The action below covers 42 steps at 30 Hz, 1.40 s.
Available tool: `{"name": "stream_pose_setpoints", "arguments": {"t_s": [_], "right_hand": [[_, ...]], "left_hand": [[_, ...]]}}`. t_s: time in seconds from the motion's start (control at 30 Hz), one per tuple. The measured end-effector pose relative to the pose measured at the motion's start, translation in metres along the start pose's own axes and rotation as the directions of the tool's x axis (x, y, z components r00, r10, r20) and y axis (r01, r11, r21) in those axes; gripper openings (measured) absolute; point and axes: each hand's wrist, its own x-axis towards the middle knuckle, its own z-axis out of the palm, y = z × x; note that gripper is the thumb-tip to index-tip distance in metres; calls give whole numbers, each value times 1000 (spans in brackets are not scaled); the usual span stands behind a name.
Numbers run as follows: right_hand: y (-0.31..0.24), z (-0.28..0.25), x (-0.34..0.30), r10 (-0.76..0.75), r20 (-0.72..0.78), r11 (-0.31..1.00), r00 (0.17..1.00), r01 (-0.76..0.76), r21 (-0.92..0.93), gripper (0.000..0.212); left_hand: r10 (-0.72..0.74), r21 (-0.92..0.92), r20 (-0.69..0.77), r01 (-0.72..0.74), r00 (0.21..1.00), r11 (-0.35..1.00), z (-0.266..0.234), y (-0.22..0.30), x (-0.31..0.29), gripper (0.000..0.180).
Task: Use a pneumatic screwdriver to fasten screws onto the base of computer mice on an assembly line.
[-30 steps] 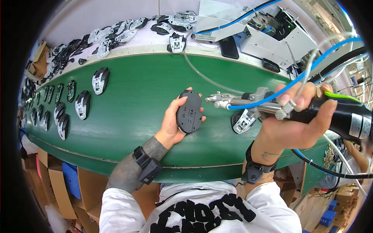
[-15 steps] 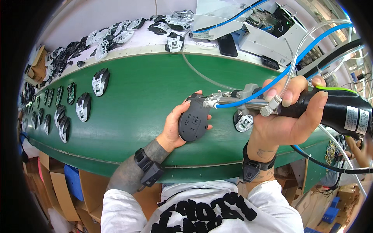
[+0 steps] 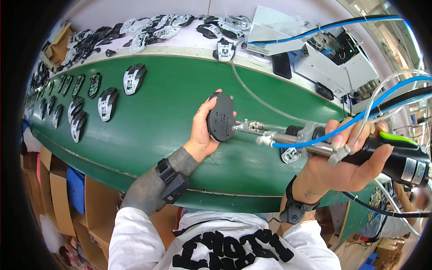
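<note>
My left hand (image 3: 200,128) is wrapped round a dark grey computer mouse (image 3: 219,119), lifted over the green work surface. Its underside, with several small holes, is tilted toward the right. In my right hand (image 3: 335,173) is a black powered screwdriver (image 3: 373,157) with a green lever, metal tubes and a blue air hose (image 3: 310,143). The driver points left, and its narrow tip meets the mouse's right edge in the picture; whether it touches cannot be made out. Below the driver's metal front, a half-hidden white-and-black mouse part (image 3: 290,155) lies on the surface.
Rows of part-built mice (image 3: 108,104) and green circuit boards (image 3: 94,84) lie on the green surface (image 3: 171,94) to the left. Behind are piled mouse shells (image 3: 139,41), a phone (image 3: 282,66) and a white machine (image 3: 330,63). A clear hose (image 3: 252,92) crosses the surface. Another person (image 3: 405,202) is at far right.
The mouse has tilted and moved away from me. The screwdriver has swung lower right, its tip going from the mouse's far end to its right edge. The whole view has turned slightly.
</note>
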Motion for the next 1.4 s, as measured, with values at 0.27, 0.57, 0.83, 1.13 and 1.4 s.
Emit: {"name": "stream_pose_setpoints", "arguments": {"t_s": [0.27,0.57,0.83,1.13,1.4], "right_hand": [[5,9,-11,133,128,991,983,-133,-15,39],[5,12,-18,176,193,983,965,-181,8,40],[0,16,-17,149,151,988,977,-154,22,42],[3,22,-21,223,206,975,953,-221,-31,45],[-14,15,-11,83,235,995,968,-92,29,40]], "left_hand": [[35,-87,110,-26,993,996,9,10,-9,44],[30,-140,175,-5,984,990,9,11,-13,46],[33,-143,174,-8,984,990,8,14,-14,47],[11,-171,128,11,992,985,9,15,-16,44],[-63,-132,26,65,998,989,3,8,-16,43]]}}
